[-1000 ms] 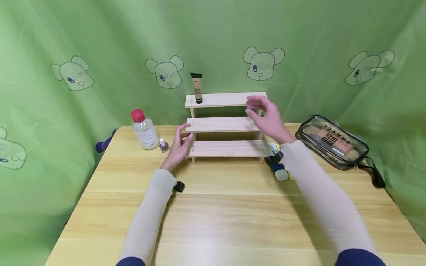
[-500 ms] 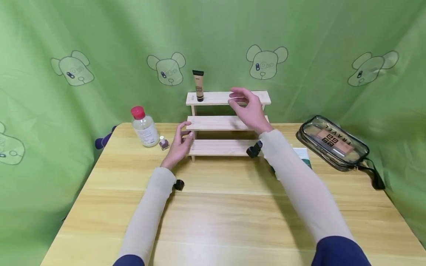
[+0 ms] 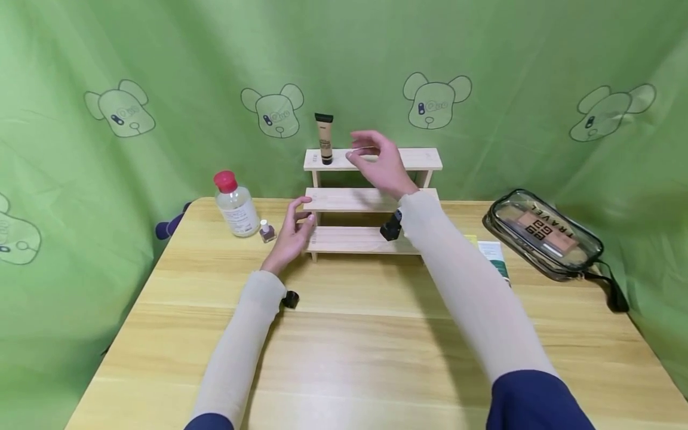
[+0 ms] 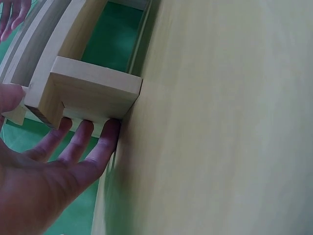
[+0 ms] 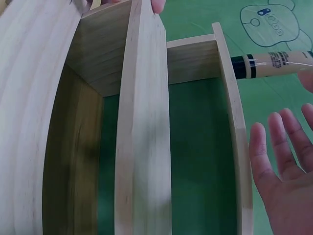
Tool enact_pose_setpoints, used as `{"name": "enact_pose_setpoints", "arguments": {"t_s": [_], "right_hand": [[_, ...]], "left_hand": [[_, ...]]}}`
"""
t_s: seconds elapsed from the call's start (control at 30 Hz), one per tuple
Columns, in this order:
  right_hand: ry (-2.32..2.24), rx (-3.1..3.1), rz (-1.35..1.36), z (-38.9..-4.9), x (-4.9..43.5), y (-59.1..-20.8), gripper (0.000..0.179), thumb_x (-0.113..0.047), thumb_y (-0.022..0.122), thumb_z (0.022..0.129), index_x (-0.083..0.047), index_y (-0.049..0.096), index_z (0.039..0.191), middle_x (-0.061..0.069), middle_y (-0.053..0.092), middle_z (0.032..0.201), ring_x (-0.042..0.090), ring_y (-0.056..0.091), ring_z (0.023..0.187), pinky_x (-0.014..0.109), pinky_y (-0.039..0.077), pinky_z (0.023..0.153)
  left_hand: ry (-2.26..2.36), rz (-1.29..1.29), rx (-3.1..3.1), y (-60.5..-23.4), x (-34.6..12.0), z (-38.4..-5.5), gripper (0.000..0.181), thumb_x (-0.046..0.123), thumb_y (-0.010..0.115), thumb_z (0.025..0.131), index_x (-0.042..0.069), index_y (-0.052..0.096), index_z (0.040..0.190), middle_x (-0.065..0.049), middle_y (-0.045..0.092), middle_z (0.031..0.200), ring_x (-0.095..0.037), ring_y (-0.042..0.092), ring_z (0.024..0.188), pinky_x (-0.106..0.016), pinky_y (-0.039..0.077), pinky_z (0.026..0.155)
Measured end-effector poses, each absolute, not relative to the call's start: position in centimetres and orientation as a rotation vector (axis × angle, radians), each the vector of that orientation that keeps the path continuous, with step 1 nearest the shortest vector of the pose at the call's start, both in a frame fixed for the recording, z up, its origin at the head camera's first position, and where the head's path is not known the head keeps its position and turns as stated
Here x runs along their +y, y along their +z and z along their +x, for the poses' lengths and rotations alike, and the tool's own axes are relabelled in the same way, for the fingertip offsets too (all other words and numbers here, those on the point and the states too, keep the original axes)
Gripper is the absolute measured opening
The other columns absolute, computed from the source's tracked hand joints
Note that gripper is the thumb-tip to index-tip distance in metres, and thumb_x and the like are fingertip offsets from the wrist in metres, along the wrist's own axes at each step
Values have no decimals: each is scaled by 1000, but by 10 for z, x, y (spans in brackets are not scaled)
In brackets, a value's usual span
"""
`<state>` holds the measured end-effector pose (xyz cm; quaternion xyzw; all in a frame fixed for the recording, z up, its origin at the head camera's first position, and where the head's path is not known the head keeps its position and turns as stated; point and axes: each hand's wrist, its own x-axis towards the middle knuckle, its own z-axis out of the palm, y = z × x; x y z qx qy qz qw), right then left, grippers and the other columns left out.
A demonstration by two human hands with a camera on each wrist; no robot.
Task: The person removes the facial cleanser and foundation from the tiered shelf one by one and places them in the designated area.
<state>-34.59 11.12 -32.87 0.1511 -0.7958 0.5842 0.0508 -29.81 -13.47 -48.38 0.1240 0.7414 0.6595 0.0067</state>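
Observation:
A three-tier wooden display stand [image 3: 371, 200] stands near the back of the table. On its top tier, at the left end, a beige cosmetic tube [image 3: 325, 140] stands upright on its black cap. My right hand [image 3: 378, 167] hovers over that tier, just right of the tube. Its fingers are loosely bent, and the right wrist view shows nothing in the palm. My left hand [image 3: 292, 237] touches the stand's left side. In the left wrist view, several fingertips [image 4: 84, 128] rest against the wooden end panel [image 4: 95, 88].
Left of the stand are a red-capped clear bottle [image 3: 238, 212] and a small nail polish bottle [image 3: 266, 231]. A white and green tube [image 3: 493, 257] lies at right, partly behind my forearm. Beyond it lies a clear travel pouch [image 3: 543, 233]. A green curtain [image 3: 355, 71] hangs behind.
My right hand has moved left along the top tier toward the beige tube. The white and green tube has come into view behind the forearm. My left hand stays at the stand.

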Motion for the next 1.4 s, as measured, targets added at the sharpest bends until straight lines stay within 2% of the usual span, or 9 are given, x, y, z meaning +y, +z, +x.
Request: {"name": "enact_pose_setpoints", "arguments": {"t_s": [0.23,0.6,0.73,0.87,1.07,1.4], "right_hand": [[1885,-2387,352,-354,93,-326,52,-15,76,103,-7,57,151,16,65,149,27,64,133,35,55,114],[1802,-2432,402,-361,73,-325,55,-12,76,102,-7,56,154,15,66,148,29,66,132,34,55,114],[1763,-2441,425,-362,64,-322,57,-13,76,103,-9,56,155,15,67,149,30,67,132,36,56,113],[1731,-2422,441,-361,56,-321,51,-12,75,104,-6,59,152,18,69,144,33,69,130,37,56,113],[1737,-2380,399,-365,59,-325,43,-10,71,106,-3,61,147,21,71,140,32,69,126,33,55,114],[1667,-2429,439,-365,64,-322,41,-12,71,106,-4,62,146,20,71,140,34,69,127,37,55,114]], "left_hand": [[2025,395,2354,-479,-133,-297,49,17,50,116,28,37,162,-29,51,154,-50,61,133,-49,53,107],[2008,397,2353,-483,-132,-295,48,18,51,115,33,39,159,-27,54,150,-39,65,123,-46,56,103],[2017,390,2360,-482,-135,-293,47,17,52,116,32,39,159,-28,55,150,-41,66,124,-47,57,103],[2027,382,2365,-481,-137,-292,47,17,52,116,30,39,159,-28,55,150,-44,66,125,-44,56,101],[2011,374,2359,-483,-137,-294,48,19,51,116,32,39,160,-28,54,151,-41,66,122,-39,56,97],[2035,358,2351,-480,-136,-293,48,20,52,116,36,39,159,-25,54,153,-42,65,126,-48,56,103]]}}
